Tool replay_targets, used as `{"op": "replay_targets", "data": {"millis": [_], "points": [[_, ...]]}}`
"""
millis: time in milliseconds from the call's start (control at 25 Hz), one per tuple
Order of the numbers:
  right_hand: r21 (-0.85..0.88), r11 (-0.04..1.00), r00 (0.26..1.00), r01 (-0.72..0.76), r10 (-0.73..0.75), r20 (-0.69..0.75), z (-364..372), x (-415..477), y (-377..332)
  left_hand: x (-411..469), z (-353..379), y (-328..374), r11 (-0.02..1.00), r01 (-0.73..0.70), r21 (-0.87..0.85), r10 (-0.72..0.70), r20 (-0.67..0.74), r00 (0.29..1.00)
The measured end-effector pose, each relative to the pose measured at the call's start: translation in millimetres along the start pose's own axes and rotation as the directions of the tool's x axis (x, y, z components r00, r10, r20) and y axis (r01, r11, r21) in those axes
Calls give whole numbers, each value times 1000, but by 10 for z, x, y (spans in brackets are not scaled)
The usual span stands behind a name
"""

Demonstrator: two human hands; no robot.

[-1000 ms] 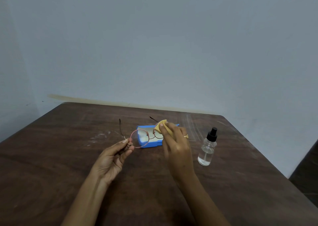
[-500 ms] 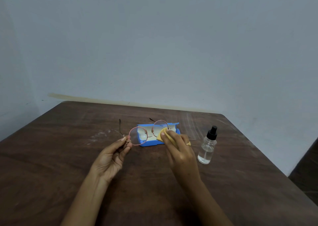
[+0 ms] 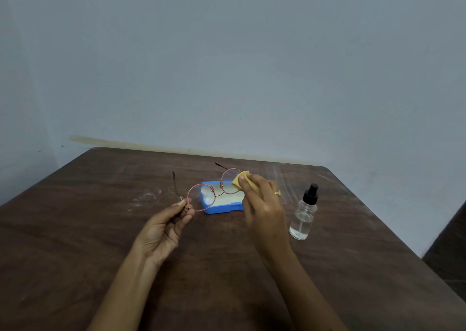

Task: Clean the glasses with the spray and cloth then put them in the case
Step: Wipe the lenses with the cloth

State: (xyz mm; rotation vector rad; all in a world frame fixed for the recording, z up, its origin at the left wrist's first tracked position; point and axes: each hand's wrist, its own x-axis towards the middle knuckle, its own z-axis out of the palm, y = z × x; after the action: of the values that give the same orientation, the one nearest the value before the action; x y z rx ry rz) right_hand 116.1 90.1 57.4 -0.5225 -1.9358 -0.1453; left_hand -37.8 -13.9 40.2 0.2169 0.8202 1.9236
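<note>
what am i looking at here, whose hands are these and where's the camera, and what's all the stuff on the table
No machine here: these are a person's two bare hands. The one picture comes from a wide-angle camera worn on that person's head, looking forward and down, so you see the arms reaching away from you.

The left hand pinches a pair of round, pink-rimmed glasses at the hinge, holding them above the table. The right hand presses a small yellow cloth against the other lens, wiping it.

On the brown wooden table lies an open blue glasses case, seen partly through the lenses. To the right stands a clear spray bottle with a black top, upright and untouched.
</note>
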Motion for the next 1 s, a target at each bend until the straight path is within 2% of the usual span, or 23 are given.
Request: {"op": "replay_targets", "data": {"millis": [240, 600, 680, 760, 840, 880, 960, 1000], "points": [[7, 1000, 1000, -18, 18, 9, 19, 42, -64, 15, -11, -15, 1000, -5, 30, 4, 5, 1000], [-34, 998, 998, 47, -46, 37, -18, 23, -129, 31, -27, -24, 997, -24, 67, 23, 7, 1000], [8, 998, 997, 57, -58, 57, -20, -17, -131, 28, -21, -24, 999, -20, 50, 19, 11, 1000], [158, 987, 997, -36, 26, 66, -24, -45, -128, 39, -29, -30, 999, -23, 44, 22, 7, 1000], [373, 894, 969, -247, 234, 80, -64, -52, -121, 45, -28, -36, 998, -30, 47, 30, 2, 1000], [473, 800, 927, -370, 350, 132, -91, -53, -112, 46, -24, -37, 998, -36, 48, 36, 0, 999], [634, 509, 793, -582, 530, 302, -152, -69, -73, 49, -19, -39, 998, -44, 55, 44, -3, 999], [690, 346, 723, -636, 580, 376, -183, -90, -46, 49, -16, -43, 997, -46, 56, 46, -3, 999]]}}
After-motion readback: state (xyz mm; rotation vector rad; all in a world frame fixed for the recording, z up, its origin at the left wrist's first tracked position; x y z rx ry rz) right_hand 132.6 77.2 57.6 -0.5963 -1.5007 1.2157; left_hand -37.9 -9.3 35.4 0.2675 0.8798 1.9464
